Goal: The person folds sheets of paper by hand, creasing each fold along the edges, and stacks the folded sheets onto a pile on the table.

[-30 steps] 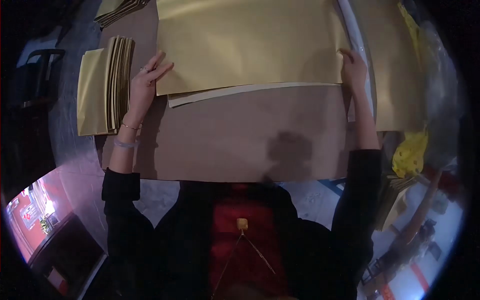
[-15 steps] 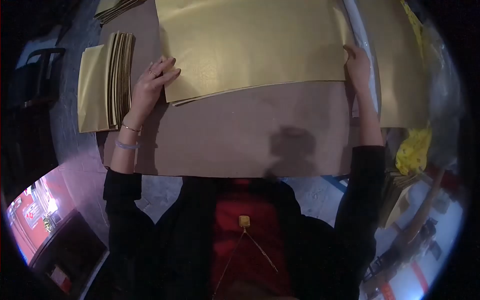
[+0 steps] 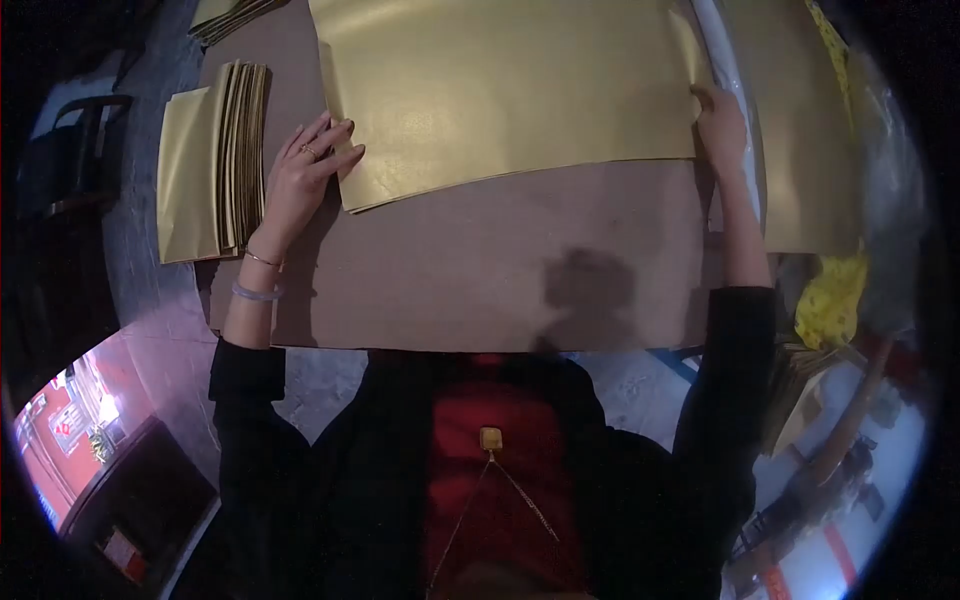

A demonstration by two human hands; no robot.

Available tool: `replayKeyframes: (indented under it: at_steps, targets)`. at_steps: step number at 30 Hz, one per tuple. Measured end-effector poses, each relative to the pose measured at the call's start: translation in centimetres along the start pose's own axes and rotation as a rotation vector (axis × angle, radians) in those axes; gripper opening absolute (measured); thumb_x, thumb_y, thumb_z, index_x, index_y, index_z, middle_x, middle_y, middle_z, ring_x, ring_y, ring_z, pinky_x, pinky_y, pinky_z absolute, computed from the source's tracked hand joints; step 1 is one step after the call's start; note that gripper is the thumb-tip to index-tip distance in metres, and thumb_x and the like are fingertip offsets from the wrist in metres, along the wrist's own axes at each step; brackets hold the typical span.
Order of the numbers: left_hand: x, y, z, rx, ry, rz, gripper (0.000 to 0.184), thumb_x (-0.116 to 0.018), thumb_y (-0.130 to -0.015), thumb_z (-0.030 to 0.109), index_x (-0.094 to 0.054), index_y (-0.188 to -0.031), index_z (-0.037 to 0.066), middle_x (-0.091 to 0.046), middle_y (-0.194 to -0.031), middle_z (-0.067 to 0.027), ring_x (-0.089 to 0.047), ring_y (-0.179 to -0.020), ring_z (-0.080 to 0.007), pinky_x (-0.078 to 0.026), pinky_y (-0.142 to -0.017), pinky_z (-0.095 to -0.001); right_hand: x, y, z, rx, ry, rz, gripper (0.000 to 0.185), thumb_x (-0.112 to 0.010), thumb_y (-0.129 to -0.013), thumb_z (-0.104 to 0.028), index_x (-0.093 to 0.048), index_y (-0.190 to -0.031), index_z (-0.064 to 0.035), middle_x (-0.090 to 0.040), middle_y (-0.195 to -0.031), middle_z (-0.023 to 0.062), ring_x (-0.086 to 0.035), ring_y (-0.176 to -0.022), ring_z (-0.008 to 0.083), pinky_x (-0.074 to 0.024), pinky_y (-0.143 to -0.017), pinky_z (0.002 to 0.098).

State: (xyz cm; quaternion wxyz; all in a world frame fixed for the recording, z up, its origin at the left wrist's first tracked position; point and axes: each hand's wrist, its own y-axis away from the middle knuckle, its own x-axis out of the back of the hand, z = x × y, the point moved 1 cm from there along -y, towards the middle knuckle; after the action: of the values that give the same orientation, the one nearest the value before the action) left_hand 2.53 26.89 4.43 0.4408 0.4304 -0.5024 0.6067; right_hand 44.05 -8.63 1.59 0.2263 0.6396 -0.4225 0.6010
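Large gold paper sheets (image 3: 510,85) lie layered on a brown cardboard surface (image 3: 470,260) in front of me. My left hand (image 3: 303,175) holds their left edge near the front corner, with its fingertips on top of the paper. At the opposite side, my right hand (image 3: 718,125) pinches the right edge between thumb and fingers. The front edge slants, its left corner sitting nearer to me. Beside my left hand stands a row of folded gold paper (image 3: 215,165), its folds packed tightly together.
More folded gold paper (image 3: 230,18) lies at the top left. Further gold sheets (image 3: 805,150) rest at the right, past a strip of clear plastic (image 3: 735,70). A yellow plastic bag (image 3: 830,305) hangs at the right edge. A dark chair (image 3: 85,150) stands at the left.
The top gold sheet has shifted slightly right and toward me at its left corner, and the sheet edges there now lie closer together. Both hands keep their hold.
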Motion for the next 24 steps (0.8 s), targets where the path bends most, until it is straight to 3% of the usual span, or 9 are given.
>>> replayKeyframes:
  at_steps: [5,10,12,13,16,18,24]
  targets:
    - [0.5,0.0,0.2,0.043,0.040,0.031,0.029,-0.055,-0.078,0.001,-0.072,-0.093,0.018,-0.066,-0.108,0.0000,-0.059,-0.107,-0.0225,-0.044,-0.085,-0.0372,-0.4,0.2,0.4,0.017,-0.089,0.054,0.034,-0.051,-0.080,-0.005,-0.066,-0.105,-0.0202,-0.061,-0.102,0.0122,-0.062,-0.090,0.0330,-0.0496,-0.075,0.0413]
    - [0.6,-1.7,3.5,0.028,-0.038,0.207,0.021,-0.059,-0.077,0.002,-0.070,-0.090,0.015,-0.066,-0.102,0.0005,-0.060,-0.103,-0.0217,-0.047,-0.083,-0.0363,0.4,0.7,0.2,0.005,-0.052,0.031,0.034,-0.052,-0.079,-0.004,-0.067,-0.106,-0.0181,-0.062,-0.102,0.0116,-0.062,-0.089,0.0323,-0.0494,-0.074,0.0413]
    - [0.5,-4.0,6.5,-0.029,0.039,0.211,0.021,-0.061,-0.081,0.009,-0.066,-0.100,0.012,-0.064,-0.109,-0.0030,-0.059,-0.106,-0.0244,-0.047,-0.086,-0.0369,0.6,0.9,0.1,-0.014,-0.017,-0.008,0.036,-0.052,-0.078,-0.003,-0.066,-0.107,-0.0182,-0.062,-0.103,0.0114,-0.062,-0.091,0.0321,-0.0494,-0.075,0.0407]
    - [0.3,-5.0,8.1,-0.069,0.054,0.212,0.022,-0.062,-0.082,0.013,-0.065,-0.104,0.011,-0.062,-0.112,-0.0045,-0.058,-0.109,-0.0258,-0.047,-0.088,-0.0373,0.3,1.2,0.6,0.035,-0.150,0.034,0.038,-0.052,-0.077,-0.002,-0.066,-0.109,-0.0177,-0.062,-0.104,0.0109,-0.062,-0.092,0.0318,-0.0496,-0.077,0.0402]
    - [-2.3,-7.3,11.5,-0.087,0.262,0.119,0.038,-0.065,-0.082,0.026,-0.058,-0.114,0.007,-0.056,-0.122,-0.0083,-0.050,-0.119,-0.0302,-0.043,-0.096,-0.0398,0.8,1.2,-0.2,-0.031,-0.063,-0.017,0.040,-0.052,-0.075,0.000,-0.066,-0.109,-0.0168,-0.062,-0.106,0.0100,-0.062,-0.094,0.0306,-0.0496,-0.079,0.0397]
    - [-2.2,-8.9,14.0,-0.051,0.355,-0.014,0.051,-0.067,-0.079,0.032,-0.052,-0.120,0.005,-0.049,-0.130,-0.0099,-0.043,-0.126,-0.0314,-0.039,-0.101,-0.0405,-0.1,1.1,1.0,0.054,-0.098,0.072,0.041,-0.052,-0.075,0.001,-0.066,-0.109,-0.0163,-0.062,-0.105,0.0094,-0.062,-0.094,0.0295,-0.0496,-0.079,0.0389]
    - [-5.1,-10.0,15.1,-0.117,0.364,0.004,0.046,-0.068,-0.080,0.029,-0.055,-0.118,0.006,-0.050,-0.132,-0.0092,-0.042,-0.127,-0.0293,-0.040,-0.101,-0.0389,0.5,1.5,0.2,0.081,-0.129,0.116,0.037,-0.052,-0.076,0.001,-0.066,-0.107,-0.0151,-0.061,-0.103,0.0103,-0.061,-0.091,0.0327,-0.0494,-0.075,0.0414]
